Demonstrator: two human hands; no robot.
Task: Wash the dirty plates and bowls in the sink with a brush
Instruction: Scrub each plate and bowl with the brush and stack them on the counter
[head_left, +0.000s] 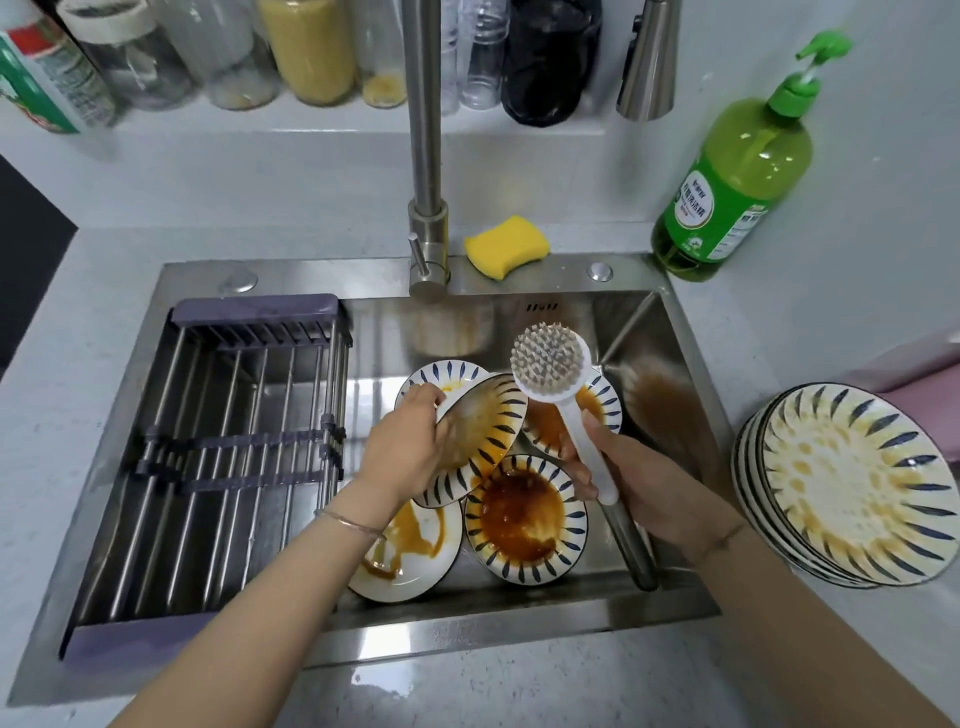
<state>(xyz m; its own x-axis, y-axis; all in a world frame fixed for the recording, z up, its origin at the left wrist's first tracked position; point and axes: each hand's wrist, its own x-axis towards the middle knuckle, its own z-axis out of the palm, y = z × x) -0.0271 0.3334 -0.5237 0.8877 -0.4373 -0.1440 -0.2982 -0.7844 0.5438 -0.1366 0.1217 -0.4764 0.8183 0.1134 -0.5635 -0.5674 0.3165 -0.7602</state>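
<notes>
**Dirty dishes in a steel sink, brush raised above them**

The left hand (415, 441) grips the rim of a tilted plate (491, 421), with its fingers curled over the edge. The right hand (644, 483) is wrapped round the white plastic handle of a brush (563, 402). The brush's round head of pale, stubby bristles faces up, above the dishes and clear of them.

The held plate is glazed white with dark blue leaf strokes round the rim and smeared orange-brown. Below it in the sink (467, 618) lie a bowl (524, 519) pooled with thick brown sauce, a flat plate (415, 566) streaked with sauce, and two more patterned dishes partly hidden behind the hands.

The sink is brushed stainless steel. Its left half is filled by a drying rack (234, 441) of steel rods with grey-purple plastic ends. A steel tap (426, 156) rises at the back, just beside a yellow sponge (506, 247).

On the pale speckled worktop (519, 691) to the right stands a stack of plates (852, 488) in the same pattern, stained yellow. A green pump bottle (732, 176) stands behind the sink's right corner. Its label carries Chinese characters too small to read. Jars and clear bottles line the ledge at the back.
</notes>
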